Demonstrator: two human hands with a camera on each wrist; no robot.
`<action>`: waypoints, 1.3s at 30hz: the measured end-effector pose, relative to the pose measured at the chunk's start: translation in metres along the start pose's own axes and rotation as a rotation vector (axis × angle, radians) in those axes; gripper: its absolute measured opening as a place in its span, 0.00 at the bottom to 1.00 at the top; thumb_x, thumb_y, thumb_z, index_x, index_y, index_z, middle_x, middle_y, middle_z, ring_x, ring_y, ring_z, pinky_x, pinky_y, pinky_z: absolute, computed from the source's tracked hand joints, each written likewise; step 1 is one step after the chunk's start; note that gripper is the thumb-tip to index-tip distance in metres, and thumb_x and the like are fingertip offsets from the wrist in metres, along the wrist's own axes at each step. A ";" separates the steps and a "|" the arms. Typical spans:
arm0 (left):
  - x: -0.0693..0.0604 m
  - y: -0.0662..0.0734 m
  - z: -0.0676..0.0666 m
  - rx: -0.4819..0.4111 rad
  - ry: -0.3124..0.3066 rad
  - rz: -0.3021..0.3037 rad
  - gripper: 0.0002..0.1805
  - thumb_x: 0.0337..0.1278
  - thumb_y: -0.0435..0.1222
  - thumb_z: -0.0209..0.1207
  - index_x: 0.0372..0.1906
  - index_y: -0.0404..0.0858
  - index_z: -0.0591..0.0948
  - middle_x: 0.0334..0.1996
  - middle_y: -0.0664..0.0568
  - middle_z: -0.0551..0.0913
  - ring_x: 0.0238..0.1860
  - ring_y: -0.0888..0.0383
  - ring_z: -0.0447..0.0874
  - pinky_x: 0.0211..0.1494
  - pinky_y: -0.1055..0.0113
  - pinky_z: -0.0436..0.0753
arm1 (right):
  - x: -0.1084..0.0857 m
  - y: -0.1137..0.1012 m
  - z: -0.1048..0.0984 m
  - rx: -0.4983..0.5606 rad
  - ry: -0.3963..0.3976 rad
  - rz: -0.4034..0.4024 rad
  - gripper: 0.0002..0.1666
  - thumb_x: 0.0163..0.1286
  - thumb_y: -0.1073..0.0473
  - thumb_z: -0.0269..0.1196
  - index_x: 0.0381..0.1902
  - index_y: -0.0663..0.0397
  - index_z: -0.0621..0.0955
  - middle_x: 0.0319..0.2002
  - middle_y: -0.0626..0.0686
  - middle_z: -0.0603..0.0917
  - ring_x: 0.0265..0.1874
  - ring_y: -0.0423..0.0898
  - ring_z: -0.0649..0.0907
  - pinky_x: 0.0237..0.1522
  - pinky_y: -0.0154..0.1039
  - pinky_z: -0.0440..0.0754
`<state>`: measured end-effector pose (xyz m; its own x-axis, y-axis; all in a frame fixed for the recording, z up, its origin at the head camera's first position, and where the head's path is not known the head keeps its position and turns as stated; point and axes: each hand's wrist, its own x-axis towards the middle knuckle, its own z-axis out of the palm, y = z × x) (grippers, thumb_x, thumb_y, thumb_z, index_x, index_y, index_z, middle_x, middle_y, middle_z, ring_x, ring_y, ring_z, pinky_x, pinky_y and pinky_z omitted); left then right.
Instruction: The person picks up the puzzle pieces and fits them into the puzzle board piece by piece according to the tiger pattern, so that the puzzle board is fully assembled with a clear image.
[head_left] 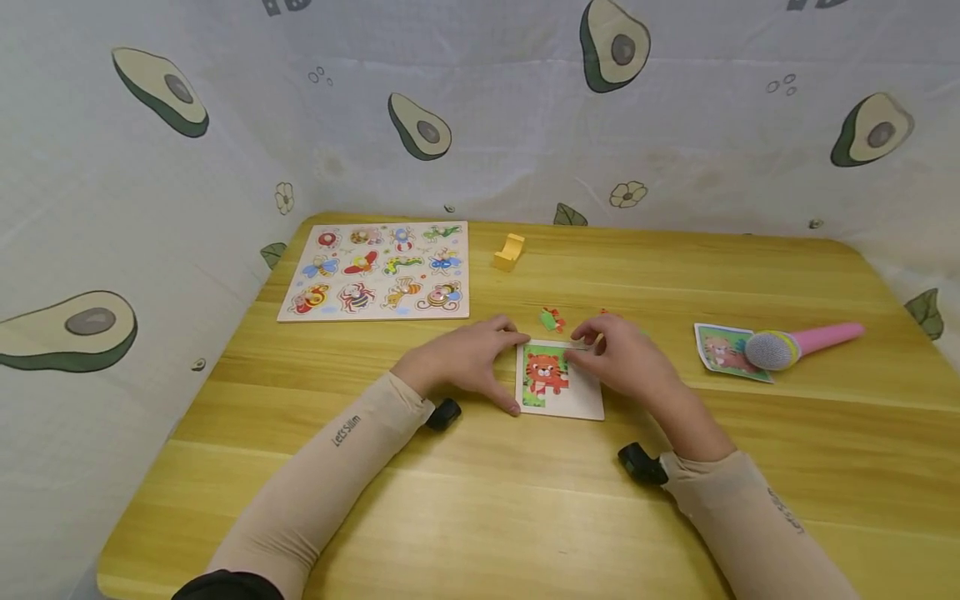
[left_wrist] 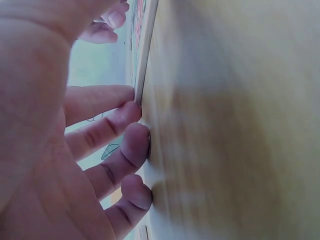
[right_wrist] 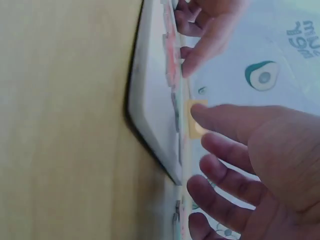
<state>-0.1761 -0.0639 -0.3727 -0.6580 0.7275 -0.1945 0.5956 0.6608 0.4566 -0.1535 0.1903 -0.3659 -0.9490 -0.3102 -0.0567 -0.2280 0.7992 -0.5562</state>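
Note:
A small square jigsaw board (head_left: 581, 404) lies flat, with a partly filled orange tiger puzzle (head_left: 545, 373) on its left and upper area. At its left edge is my left hand (head_left: 472, 358), thumb by the near corner and forefinger touching the far corner. The left wrist view shows those fingers (left_wrist: 100, 102) against the board's thin edge. My right hand (head_left: 626, 354) hovers over the board's far right part, thumb close to the pieces. Its thumb and forefinger stand apart in the right wrist view, with no piece visible between them. Loose jigsaw pieces (head_left: 552, 319) lie just beyond the board.
A wooden insect peg puzzle (head_left: 375, 315) lies at the back left. Beside it sits a small yellow block (head_left: 509, 252). To the right, a pink toy microphone (head_left: 821, 337) rests across a picture card (head_left: 723, 348). An avocado-print cloth (head_left: 510, 100) hangs behind the table.

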 end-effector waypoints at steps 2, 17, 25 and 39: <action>0.000 0.000 -0.001 -0.006 0.000 -0.004 0.59 0.38 0.65 0.74 0.76 0.42 0.66 0.62 0.54 0.67 0.58 0.58 0.69 0.64 0.66 0.69 | 0.002 0.000 0.000 -0.006 0.016 0.006 0.18 0.68 0.53 0.70 0.47 0.60 0.85 0.41 0.56 0.81 0.38 0.53 0.79 0.40 0.49 0.78; 0.000 -0.003 0.002 -0.041 0.003 -0.020 0.60 0.36 0.65 0.75 0.75 0.42 0.67 0.61 0.56 0.67 0.56 0.61 0.70 0.63 0.68 0.69 | 0.033 -0.020 -0.003 -0.103 -0.044 0.200 0.32 0.67 0.42 0.68 0.57 0.62 0.82 0.46 0.59 0.83 0.42 0.55 0.79 0.41 0.49 0.78; 0.001 -0.006 0.003 -0.023 0.011 -0.004 0.60 0.36 0.67 0.74 0.75 0.42 0.66 0.61 0.56 0.67 0.58 0.61 0.70 0.64 0.68 0.69 | 0.046 -0.020 0.000 -0.116 -0.049 0.211 0.30 0.65 0.41 0.69 0.51 0.62 0.84 0.44 0.58 0.83 0.38 0.53 0.80 0.38 0.47 0.77; 0.000 -0.006 0.004 -0.040 0.010 -0.007 0.60 0.36 0.67 0.74 0.76 0.43 0.66 0.63 0.56 0.66 0.59 0.60 0.69 0.65 0.68 0.68 | 0.045 -0.018 0.001 -0.100 -0.031 0.171 0.21 0.67 0.50 0.69 0.48 0.63 0.85 0.46 0.59 0.85 0.41 0.54 0.81 0.45 0.51 0.79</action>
<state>-0.1782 -0.0672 -0.3794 -0.6665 0.7211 -0.1890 0.5727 0.6576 0.4894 -0.1918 0.1618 -0.3595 -0.9688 -0.1802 -0.1700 -0.0860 0.8882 -0.4513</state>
